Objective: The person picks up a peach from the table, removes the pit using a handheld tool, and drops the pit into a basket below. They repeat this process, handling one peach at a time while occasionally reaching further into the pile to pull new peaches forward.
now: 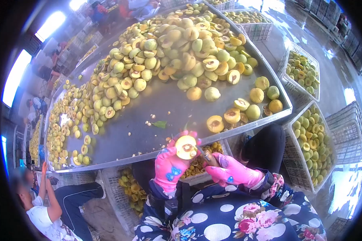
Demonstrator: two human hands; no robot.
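Observation:
My left hand (169, 164), in a pink glove with a blue butterfly print, is closed around a halved peach (186, 147). The cut face is turned up, pale yellow with a brown centre. Beside it, my right hand (233, 172), gloved in pink too, grips a small knife (210, 157) with a brownish handle. Its short tip points at the edge of the fruit. Both hands are just off the near rim of a metal table (149, 138), above a crate (201, 170) of cut fruit pieces.
A large heap of whole and halved peaches (177, 48) covers much of the table. A green leaf (159, 124) and small scraps lie near me. Fruit-filled crates (309, 148) stand to the right, another crate (128, 193) below left. A person (48, 205) sits at the left.

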